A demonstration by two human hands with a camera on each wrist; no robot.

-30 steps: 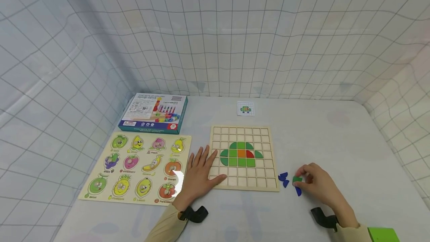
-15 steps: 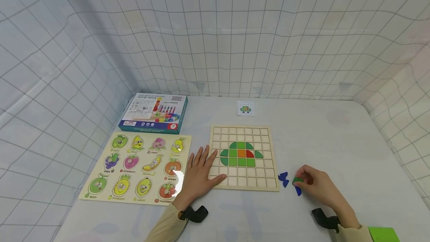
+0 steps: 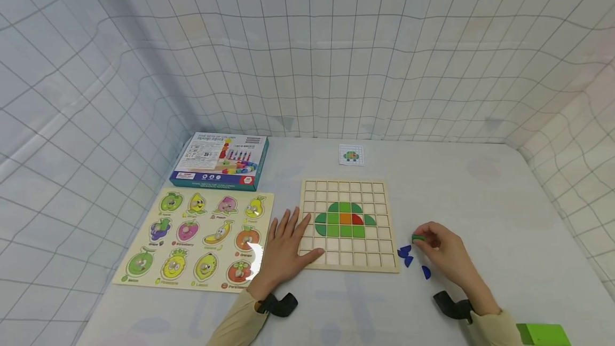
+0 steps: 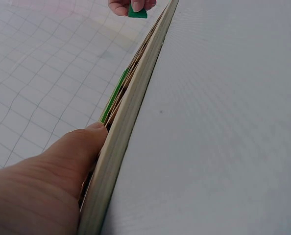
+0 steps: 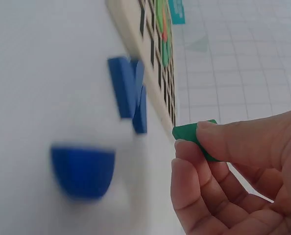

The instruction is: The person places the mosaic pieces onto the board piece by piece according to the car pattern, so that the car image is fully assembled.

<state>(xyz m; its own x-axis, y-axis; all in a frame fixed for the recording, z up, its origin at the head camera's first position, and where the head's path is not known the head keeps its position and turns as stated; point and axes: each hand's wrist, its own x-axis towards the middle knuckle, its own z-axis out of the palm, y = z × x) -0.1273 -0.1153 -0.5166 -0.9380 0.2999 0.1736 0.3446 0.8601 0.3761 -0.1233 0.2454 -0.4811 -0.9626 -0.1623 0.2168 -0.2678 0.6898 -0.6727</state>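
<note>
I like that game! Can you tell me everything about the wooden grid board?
The board is a pale wooden square, cut into small square cells. It lies flat on the white table. Most cells are empty. Near the middle, green pieces with one orange and one red make a dome. The left hand rests flat on its near left corner. Blue pieces lie just beside its right edge.

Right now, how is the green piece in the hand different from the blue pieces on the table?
The green piece is pinched in the fingers of the right hand, lifted off the table; the blue pieces lie flat on it, untouched. The green piece is alone; there are several blue pieces. Both are small flat pieces, just right of the grid board.
</note>
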